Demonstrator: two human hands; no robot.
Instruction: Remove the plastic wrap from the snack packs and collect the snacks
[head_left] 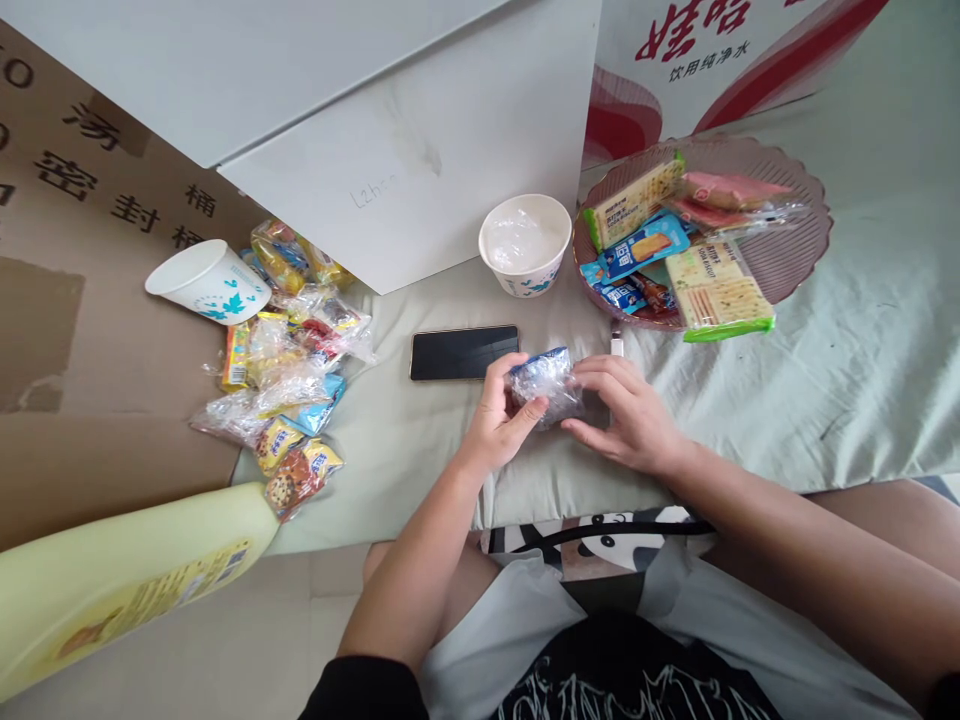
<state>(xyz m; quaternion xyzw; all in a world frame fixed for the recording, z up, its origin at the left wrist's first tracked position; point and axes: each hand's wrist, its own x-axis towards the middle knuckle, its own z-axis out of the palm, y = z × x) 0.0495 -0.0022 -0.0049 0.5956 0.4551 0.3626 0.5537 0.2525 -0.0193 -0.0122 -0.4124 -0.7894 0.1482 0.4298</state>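
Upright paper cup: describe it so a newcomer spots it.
Find the big white box at the back. Just in front of its right end, left of the scalloped pink tray, stands the paper cup. Unlike the tilted cup far left, it's upright, with clear plastic inside.

You can read 饮用纯净水 on the red-and-white box (720, 70), 汤 and 密封 on the brown cardboard (142, 350), and SODA BISCUIT on the green-edged packet (716, 285); your black shirt's (615, 650) lettering is unclear.
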